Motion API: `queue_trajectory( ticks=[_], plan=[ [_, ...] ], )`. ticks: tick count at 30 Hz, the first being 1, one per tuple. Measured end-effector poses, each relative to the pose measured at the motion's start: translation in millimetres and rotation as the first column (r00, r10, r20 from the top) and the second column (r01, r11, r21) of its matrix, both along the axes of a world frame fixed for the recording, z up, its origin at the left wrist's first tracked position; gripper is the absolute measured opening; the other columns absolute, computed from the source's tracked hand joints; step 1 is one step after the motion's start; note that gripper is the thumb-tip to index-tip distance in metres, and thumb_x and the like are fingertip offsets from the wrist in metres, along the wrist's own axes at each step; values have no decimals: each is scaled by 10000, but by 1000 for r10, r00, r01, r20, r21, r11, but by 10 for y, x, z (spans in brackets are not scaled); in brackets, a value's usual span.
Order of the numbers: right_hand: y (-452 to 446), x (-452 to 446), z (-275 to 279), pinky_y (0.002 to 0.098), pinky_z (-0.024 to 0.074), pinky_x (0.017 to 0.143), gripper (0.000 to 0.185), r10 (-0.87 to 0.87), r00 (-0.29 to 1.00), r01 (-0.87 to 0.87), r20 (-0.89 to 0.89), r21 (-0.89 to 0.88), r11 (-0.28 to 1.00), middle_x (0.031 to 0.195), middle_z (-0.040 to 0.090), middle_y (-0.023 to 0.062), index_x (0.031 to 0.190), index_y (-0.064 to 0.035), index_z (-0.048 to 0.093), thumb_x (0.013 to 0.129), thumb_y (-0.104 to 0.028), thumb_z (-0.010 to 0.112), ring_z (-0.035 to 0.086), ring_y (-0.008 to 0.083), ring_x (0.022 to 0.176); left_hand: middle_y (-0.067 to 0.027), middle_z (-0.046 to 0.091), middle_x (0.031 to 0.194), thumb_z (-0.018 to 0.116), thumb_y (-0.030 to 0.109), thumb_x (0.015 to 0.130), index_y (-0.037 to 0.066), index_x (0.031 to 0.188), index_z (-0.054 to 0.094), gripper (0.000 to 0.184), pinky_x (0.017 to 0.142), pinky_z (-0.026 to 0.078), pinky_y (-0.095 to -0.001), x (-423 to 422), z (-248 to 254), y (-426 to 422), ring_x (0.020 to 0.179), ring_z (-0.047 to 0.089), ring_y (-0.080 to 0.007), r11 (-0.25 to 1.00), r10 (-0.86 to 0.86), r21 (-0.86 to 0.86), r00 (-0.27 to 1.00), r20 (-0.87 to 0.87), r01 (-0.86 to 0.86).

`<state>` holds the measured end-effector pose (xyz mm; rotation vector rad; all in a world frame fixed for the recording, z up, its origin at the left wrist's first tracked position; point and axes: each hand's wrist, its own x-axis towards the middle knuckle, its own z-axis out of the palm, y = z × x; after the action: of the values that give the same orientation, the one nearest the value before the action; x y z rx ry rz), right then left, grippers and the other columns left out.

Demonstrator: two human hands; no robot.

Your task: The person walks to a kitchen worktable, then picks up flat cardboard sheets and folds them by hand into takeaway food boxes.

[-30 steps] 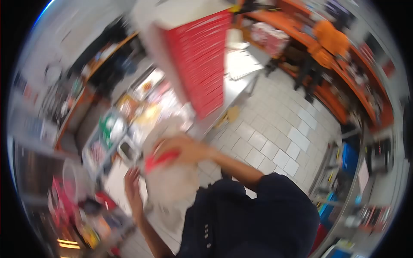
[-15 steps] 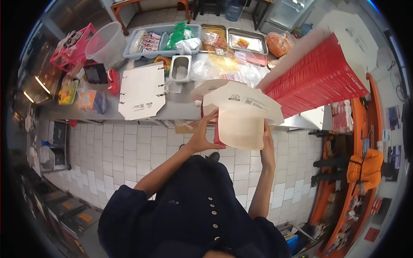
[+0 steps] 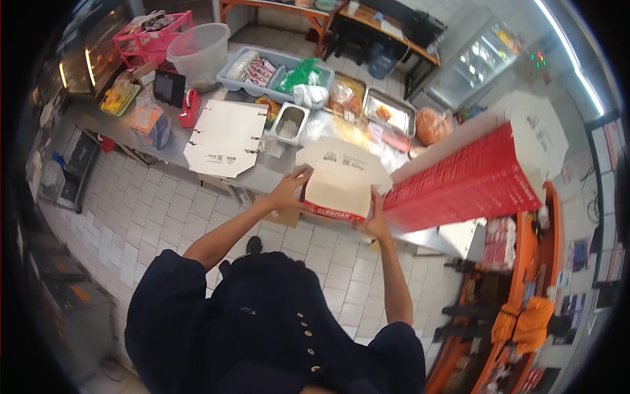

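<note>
Cardboard food box (image 3: 336, 192), lid raised, held between both hands at the front edge of the steel counter (image 3: 270, 164). Left to right: flat white box blank (image 3: 225, 136) lying on the counter; left hand (image 3: 289, 190) gripping the box's left side; right hand (image 3: 376, 220) gripping its right; large red stack of cartons (image 3: 456, 177) just beside.

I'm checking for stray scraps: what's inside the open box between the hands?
Only bare cardboard shows inside the open box. Its red front wall may hide some of the bottom; the left hand and right hand cover parts of its sides.
</note>
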<state>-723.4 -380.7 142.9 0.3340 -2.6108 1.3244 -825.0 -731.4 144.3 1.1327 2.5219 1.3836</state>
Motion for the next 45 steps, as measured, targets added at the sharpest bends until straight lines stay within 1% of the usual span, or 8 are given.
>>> queue_trajectory(
  ticks=[8, 13, 21, 28, 33, 35, 39, 45],
  plan=[
    [-215, -143, 293, 476, 336, 1135, 1165, 110, 994, -108, 25, -51, 993, 1454, 446, 229, 1467, 12, 351, 569, -441, 939, 415, 376, 1372, -243, 556, 1386, 868, 430, 670, 49, 1551, 275, 1128, 1089, 412, -406, 115, 187, -101, 1262, 563, -372, 999, -38, 31, 971, 237, 32],
    [-161, -136, 92, 444, 438, 1072, 829, -48, 997, 63, -67, 246, 967, 1382, 547, 256, 1256, 80, 591, 631, -357, 916, 519, 393, 1298, -241, 529, 1418, 841, 355, 702, 60, 1500, 402, 957, 1071, 438, -391, 97, 35, -114, 1264, 571, -353, 999, -19, 47, 972, 234, 8],
    [-71, -105, 314, 438, 469, 1038, 542, 152, 986, -165, 71, 236, 958, 1382, 532, 213, 1148, -48, 713, 684, -266, 890, 529, 380, 1274, -201, 484, 1476, 823, 211, 726, 17, 884, 706, 276, 999, 496, -407, 39, 63, -171, 1221, 599, -371, 991, -88, 108, 991, 98, 77],
    [-108, -88, 239, 445, 447, 1060, 432, 159, 981, -177, 112, 172, 969, 1403, 498, 171, 1127, -99, 739, 726, -203, 861, 537, 360, 1252, -198, 473, 1487, 801, 199, 754, 31, 858, 694, 225, 963, 515, -414, -11, -68, -175, 1209, 605, -371, 990, -124, 68, 990, 65, 120],
    [-257, -71, 451, 411, 454, 1045, 410, 129, 988, -150, 90, 281, 948, 1357, 515, 172, 1185, -26, 682, 822, -181, 793, 558, 325, 1213, -186, 504, 1458, 719, 349, 880, 40, 1157, 671, 418, 958, 496, -423, 6, 116, -169, 1127, 623, -374, 992, -128, -21, 985, -112, 126],
    [-242, -134, 276, 395, 496, 968, 352, -33, 962, 73, 271, -139, 988, 1279, 572, 198, 1239, 17, 623, 926, -136, 668, 604, 321, 1139, -192, 525, 1431, 692, 377, 902, 27, 1208, 638, 468, 967, 488, -427, 55, 206, -113, 1122, 620, -381, 999, -40, 34, 998, 38, 39],
    [-448, -244, 342, 382, 532, 871, 332, -237, 932, 285, 272, -152, 946, 1167, 625, 228, 1275, 19, 589, 966, -98, 572, 649, 315, 1039, -214, 612, 1280, 670, 383, 917, 26, 1269, 588, 508, 925, 503, -428, 42, 206, 101, 1054, 631, -397, 981, 168, 83, 979, 116, -178],
    [-462, -337, -47, 365, 550, 793, 345, -266, 963, 269, -43, 219, 938, 1156, 626, 241, 1296, 22, 569, 971, -90, 570, 664, 301, 975, -167, 667, 1102, 705, 342, 878, 27, 1197, 608, 459, 784, 525, -442, -36, 131, 151, 906, 649, -369, 978, 191, 95, 980, -59, -185]
  ],
)
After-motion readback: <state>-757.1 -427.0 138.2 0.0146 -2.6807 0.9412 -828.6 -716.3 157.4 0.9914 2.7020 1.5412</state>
